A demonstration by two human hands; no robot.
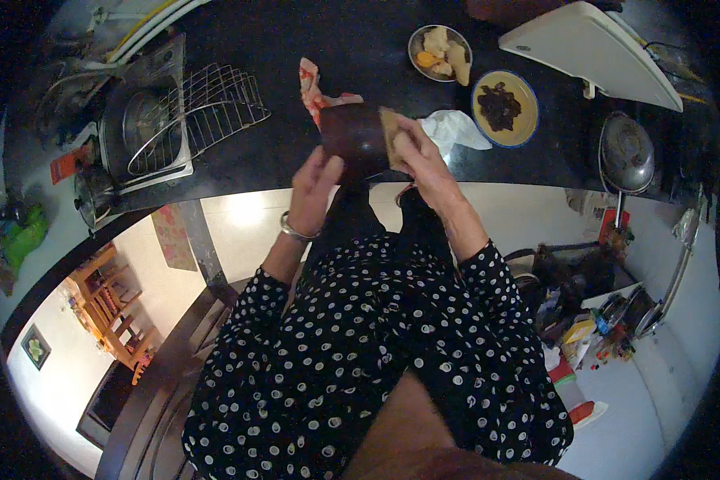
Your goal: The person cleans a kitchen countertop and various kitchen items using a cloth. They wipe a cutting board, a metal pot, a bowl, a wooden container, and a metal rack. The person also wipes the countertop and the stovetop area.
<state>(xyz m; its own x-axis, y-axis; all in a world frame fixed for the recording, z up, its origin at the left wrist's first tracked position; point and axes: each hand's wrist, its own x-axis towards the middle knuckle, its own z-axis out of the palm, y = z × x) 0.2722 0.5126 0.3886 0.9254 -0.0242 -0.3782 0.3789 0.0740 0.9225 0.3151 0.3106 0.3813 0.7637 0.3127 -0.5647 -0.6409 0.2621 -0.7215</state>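
My left hand (pixel 315 192), with a metal watch or bracelet at the wrist, is at the lower left edge of a dark reddish-brown, rounded container (pixel 354 141). Its fingers look bent against that edge, but blur hides the exact grip. My right hand (pixel 423 159) pinches a flat tan piece (pixel 393 138) at the container's right side; whether it is a lid or cardboard is unclear. Behind the container a red and white cloth or wrapper (pixel 312 87) lies on the black counter (pixel 360 48). A crumpled white cloth or bag (pixel 454 132) lies right of my right hand.
A steel bowl (pixel 440 54) with pale chunks and a yellow-rimmed plate or bowl (pixel 531 108) with dark pieces stand at the back right. Beyond are a white board or lid (pixel 588 48) and a metal pan (pixel 630 153). A wire rack (pixel 228 111) rests over the sink (pixel 185 162) at left.
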